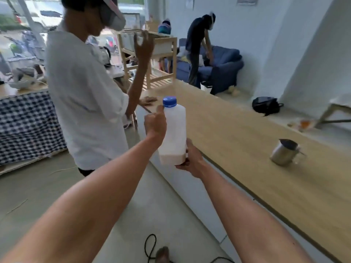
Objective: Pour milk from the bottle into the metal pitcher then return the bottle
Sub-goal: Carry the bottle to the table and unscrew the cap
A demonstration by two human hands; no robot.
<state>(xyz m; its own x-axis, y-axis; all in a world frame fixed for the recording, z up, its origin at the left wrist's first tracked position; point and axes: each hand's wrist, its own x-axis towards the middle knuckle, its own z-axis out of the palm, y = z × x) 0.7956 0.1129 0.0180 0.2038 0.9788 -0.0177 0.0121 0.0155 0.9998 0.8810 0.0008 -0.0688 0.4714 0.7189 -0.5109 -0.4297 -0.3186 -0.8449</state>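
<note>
I hold one bottle (pixel 173 133), upright in the air just beside the near edge of the long wooden counter (pixel 237 130). My right hand (pixel 192 161) grips its base; my left hand (pixel 155 125) is curled against its shoulder, just under the one blue cap (pixel 169 101), which is on. A little milk lies at the bottom. One metal pitcher (pixel 284 152) stands on the counter, well apart to the right, with bare wood around it. Its inside is too dark to make out. One person in a white shirt (pixel 83 92) stands near on my left.
</note>
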